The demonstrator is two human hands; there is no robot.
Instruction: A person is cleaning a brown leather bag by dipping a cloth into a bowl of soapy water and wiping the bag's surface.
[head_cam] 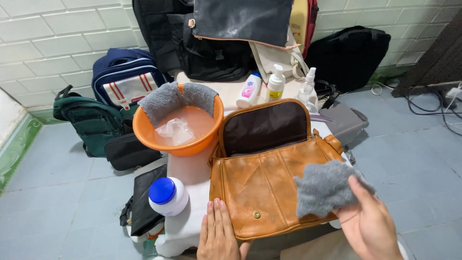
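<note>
While left hand [219,233] lies flat, open, on tan leather bag [262,188] near its snap, right hand [368,221] grips grey cloth [325,188] over bag's right side; orange basin [179,126] behind bag, upper left.

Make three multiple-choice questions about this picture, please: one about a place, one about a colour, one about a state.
1. Where does the left hand rest?
A. on the brown bag
B. in the basin
C. on the white jar

2. What colour is the basin?
A. green
B. orange
C. black

3. How is the brown bag's flap?
A. buckled shut
C. torn off
B. open, lining showing

Answers:
1 A: its fingers lie flat on the brown bag's front edge.
2 B: the basin holding water is orange, with grey cloths over its rim.
3 B: the flap stands up, dark lining visible, while the right hand holds a grey cloth over the bag.
</note>
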